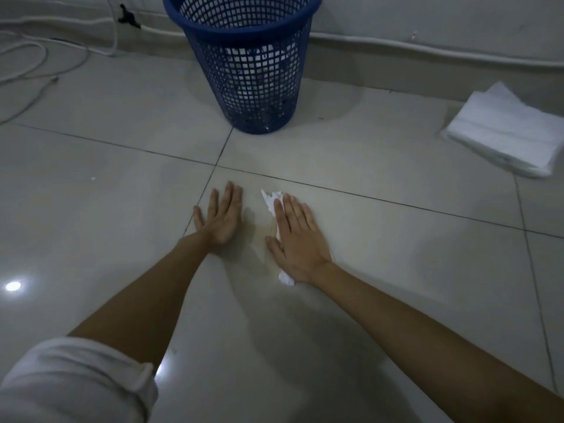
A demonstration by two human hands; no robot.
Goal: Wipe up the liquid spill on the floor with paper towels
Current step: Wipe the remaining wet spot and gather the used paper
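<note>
Both hands lie flat: right hand (297,239) presses paper towel (271,201) onto the yellowish spill (262,236); left hand (221,218) (holding nothing) braces on the floor (381,233).

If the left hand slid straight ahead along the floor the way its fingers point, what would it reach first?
Probably the blue plastic mesh wastebasket: the left hand lies flat with fingers pointing up-frame, slightly right, toward its base. Only bare tile floor lies between, though depth is uncertain.

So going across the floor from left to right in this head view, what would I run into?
White cables → left hand flat on the tile → yellowish spill → crumpled paper towel under the right hand → stack of fresh paper towels. The blue basket stands farther back, above the hands.
</note>
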